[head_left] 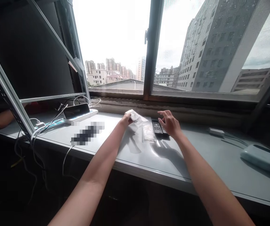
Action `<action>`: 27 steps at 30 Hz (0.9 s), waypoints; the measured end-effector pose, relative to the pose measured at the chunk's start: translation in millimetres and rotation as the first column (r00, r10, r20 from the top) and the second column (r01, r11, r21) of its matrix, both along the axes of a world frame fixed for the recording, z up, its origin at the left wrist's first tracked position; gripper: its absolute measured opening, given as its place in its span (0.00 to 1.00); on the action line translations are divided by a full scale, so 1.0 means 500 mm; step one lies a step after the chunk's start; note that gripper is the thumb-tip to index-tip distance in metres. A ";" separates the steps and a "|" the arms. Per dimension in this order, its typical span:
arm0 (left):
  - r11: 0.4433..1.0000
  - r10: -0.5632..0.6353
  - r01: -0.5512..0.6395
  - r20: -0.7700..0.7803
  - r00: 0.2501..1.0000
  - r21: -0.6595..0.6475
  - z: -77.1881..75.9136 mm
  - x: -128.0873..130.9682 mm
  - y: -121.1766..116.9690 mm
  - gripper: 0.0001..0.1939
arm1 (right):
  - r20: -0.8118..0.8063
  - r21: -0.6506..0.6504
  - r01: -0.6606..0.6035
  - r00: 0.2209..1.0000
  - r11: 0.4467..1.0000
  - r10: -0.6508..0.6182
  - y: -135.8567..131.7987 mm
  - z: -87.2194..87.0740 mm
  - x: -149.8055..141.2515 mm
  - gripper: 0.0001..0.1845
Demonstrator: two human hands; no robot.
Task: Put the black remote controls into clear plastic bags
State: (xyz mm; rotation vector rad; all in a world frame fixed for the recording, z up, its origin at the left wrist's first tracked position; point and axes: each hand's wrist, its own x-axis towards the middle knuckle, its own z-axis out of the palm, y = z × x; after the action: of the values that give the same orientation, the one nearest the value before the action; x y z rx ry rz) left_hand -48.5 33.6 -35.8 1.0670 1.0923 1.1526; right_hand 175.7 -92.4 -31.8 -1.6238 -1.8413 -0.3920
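Bag state: my left hand (127,118) grips the raised far end of the clear plastic bag (148,131), whose near end lies toward the bench's (210,160) back edge. My right hand (171,125), fingers loosely open and apparently empty, is at the black remote (158,127) beside it, partly hiding it. Glare obscures the bag's contents and opening; a dark object (86,133) near the front-left edge is pixelated.
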 end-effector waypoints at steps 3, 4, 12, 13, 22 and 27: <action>0.996 0.020 -0.007 0.149 0.989 -0.085 0.009 0.002 -0.019 0.13 | 0.145 0.099 -0.189 0.974 0.977 0.174 -0.007 0.001 -0.045 0.14; 0.995 0.005 0.012 0.169 0.986 -0.096 0.011 0.002 -0.026 0.14 | 0.203 0.102 -0.228 0.958 0.968 0.204 -0.008 -0.001 -0.059 0.13; 0.994 -0.030 0.047 0.158 0.987 -0.100 0.022 0.010 -0.052 0.15 | 0.278 0.256 -0.144 0.958 0.956 0.070 -0.023 0.011 -0.077 0.18; 0.993 -0.035 0.054 0.175 0.984 -0.103 0.023 0.012 -0.053 0.15 | 0.272 0.258 -0.135 0.960 0.957 0.061 -0.025 0.014 -0.074 0.18; 0.987 -0.010 0.051 0.261 0.965 -0.151 0.021 0.032 -0.063 0.15 | 0.398 0.271 -0.235 0.910 0.933 0.113 -0.015 0.002 -0.084 0.14; 0.980 0.001 0.053 0.275 0.961 -0.190 0.019 0.036 -0.069 0.14 | 0.369 0.393 -0.220 0.927 0.893 0.066 -0.014 0.006 -0.080 0.16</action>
State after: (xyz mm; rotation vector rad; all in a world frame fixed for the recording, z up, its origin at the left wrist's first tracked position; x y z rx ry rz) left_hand -30.6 -0.7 -26.2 0.7412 0.9471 1.1089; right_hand 135.6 -99.4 -28.7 -1.1569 -1.9369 -0.9966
